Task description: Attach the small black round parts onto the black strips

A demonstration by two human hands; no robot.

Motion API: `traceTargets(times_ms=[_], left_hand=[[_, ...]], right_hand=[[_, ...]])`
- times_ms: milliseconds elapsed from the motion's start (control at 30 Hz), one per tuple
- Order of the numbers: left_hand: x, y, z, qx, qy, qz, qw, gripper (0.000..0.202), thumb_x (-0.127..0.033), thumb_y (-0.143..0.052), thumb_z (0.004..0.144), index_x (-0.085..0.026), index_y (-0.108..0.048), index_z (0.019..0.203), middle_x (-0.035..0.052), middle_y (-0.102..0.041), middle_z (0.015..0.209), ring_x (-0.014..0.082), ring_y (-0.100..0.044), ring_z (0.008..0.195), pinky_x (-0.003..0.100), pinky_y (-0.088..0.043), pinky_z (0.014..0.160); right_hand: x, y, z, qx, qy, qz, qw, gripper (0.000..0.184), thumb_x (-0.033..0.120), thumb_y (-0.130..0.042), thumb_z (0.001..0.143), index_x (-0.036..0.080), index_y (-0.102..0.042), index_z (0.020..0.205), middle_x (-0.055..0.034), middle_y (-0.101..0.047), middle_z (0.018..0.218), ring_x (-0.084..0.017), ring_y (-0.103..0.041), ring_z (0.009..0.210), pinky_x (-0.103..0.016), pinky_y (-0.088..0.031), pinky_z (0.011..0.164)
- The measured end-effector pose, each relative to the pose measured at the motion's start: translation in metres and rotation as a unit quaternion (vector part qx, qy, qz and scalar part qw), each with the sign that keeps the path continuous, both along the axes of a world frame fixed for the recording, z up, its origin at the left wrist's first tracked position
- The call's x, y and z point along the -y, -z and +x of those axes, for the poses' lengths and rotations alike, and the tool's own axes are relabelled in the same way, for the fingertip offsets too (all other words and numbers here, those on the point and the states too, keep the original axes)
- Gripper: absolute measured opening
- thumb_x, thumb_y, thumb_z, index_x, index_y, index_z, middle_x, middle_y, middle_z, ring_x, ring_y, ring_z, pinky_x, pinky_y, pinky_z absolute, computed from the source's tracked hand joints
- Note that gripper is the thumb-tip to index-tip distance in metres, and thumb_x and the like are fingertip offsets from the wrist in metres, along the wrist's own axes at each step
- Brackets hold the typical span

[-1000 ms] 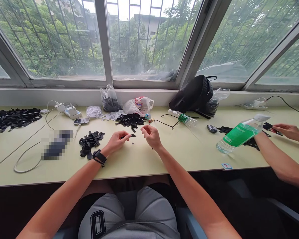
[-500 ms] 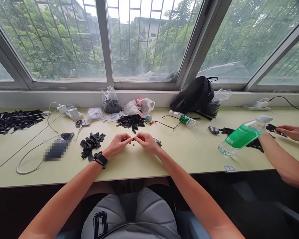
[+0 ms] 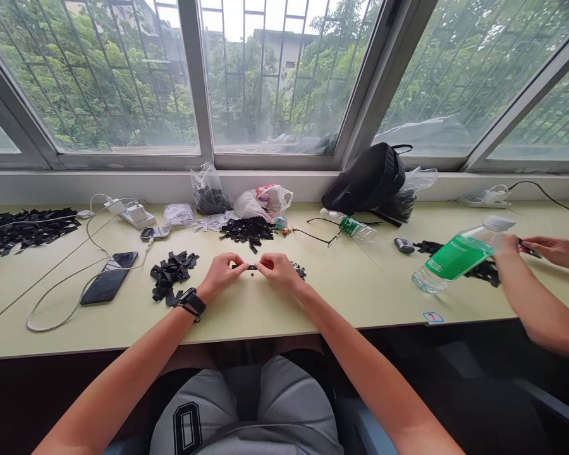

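My left hand [image 3: 220, 276] and my right hand [image 3: 277, 273] meet at the middle of the pale green desk [image 3: 360, 300]. Both pinch a short black fabric strip [image 3: 251, 267] between fingertips, and most of it is hidden by my fingers. A small heap of tiny dark metal parts [image 3: 298, 271] lies just beyond my right hand. Loose black fabric strips [image 3: 172, 276] are heaped to the left of my left hand. A larger pile of black strips [image 3: 247, 232] lies farther back, beyond both hands.
A co-worker's arm and hand [image 3: 554, 251] hold a black strip at the right, behind a water bottle with a green label [image 3: 452, 265]. A smartphone [image 3: 108, 286], white cables, a power strip, plastic bags, glasses and a black bag stand about the desk.
My hands have come together from apart, and both now hold the black strip. The heap of tiny parts shows beyond my right hand. The co-worker's arm has shifted toward the bottle.
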State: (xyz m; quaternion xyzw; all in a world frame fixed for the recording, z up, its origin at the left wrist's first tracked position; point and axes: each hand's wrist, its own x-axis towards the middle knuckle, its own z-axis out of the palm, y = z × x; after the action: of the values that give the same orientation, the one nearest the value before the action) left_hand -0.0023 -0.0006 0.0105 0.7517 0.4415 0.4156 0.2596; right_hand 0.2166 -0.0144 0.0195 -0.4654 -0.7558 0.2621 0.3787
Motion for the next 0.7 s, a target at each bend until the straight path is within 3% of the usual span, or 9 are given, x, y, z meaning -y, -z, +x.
traceTargets(times_ms=[200, 533, 633, 700], left_hand=[[0.003, 0.002, -0.001, -0.05, 0.005, 0.036, 0.998, 0.019, -0.033, -0.076, 0.082, -0.022, -0.074, 0.066, 0.0056, -0.074, 0.08, 0.0238, -0.064, 0.083, 0.038, -0.047, 0.084], [0.007, 0.006, 0.0, -0.089, -0.002, 0.028, 0.996, 0.016, -0.031, -0.075, 0.082, -0.023, -0.069, 0.069, 0.006, -0.071, 0.085, 0.0271, -0.061, 0.093, 0.038, -0.047, 0.083], [0.011, 0.002, 0.0, -0.086, 0.01, 0.044, 0.995, 0.005, -0.026, -0.075, 0.08, -0.023, -0.07, 0.081, 0.005, -0.072, 0.091, 0.0265, -0.06, 0.094, 0.039, -0.046, 0.086], [0.013, -0.002, 0.0, -0.084, 0.042, 0.063, 0.994, 0.012, -0.021, -0.071, 0.079, -0.024, -0.073, 0.091, 0.0046, -0.074, 0.1, 0.0259, -0.059, 0.097, 0.04, -0.046, 0.091]], right_hand=[[0.0, 0.004, -0.001, 0.044, -0.002, 0.0, 0.999, 0.026, 0.034, -0.065, 0.084, 0.019, -0.057, 0.064, 0.0024, -0.056, 0.059, -0.013, -0.047, 0.058, -0.027, -0.033, 0.058], [-0.001, 0.008, 0.001, 0.071, -0.002, 0.003, 0.998, 0.025, 0.032, -0.067, 0.084, 0.019, -0.058, 0.065, 0.0015, -0.06, 0.063, -0.013, -0.05, 0.061, -0.026, -0.035, 0.061], [-0.002, 0.009, 0.0, 0.078, 0.022, 0.021, 0.997, 0.025, 0.035, -0.073, 0.083, 0.019, -0.061, 0.068, 0.0005, -0.063, 0.067, -0.014, -0.052, 0.064, -0.026, -0.036, 0.061], [-0.003, 0.006, 0.001, 0.073, 0.051, 0.044, 0.995, 0.026, 0.039, -0.078, 0.081, 0.02, -0.063, 0.071, -0.0008, -0.065, 0.072, -0.015, -0.054, 0.067, -0.026, -0.036, 0.062]])
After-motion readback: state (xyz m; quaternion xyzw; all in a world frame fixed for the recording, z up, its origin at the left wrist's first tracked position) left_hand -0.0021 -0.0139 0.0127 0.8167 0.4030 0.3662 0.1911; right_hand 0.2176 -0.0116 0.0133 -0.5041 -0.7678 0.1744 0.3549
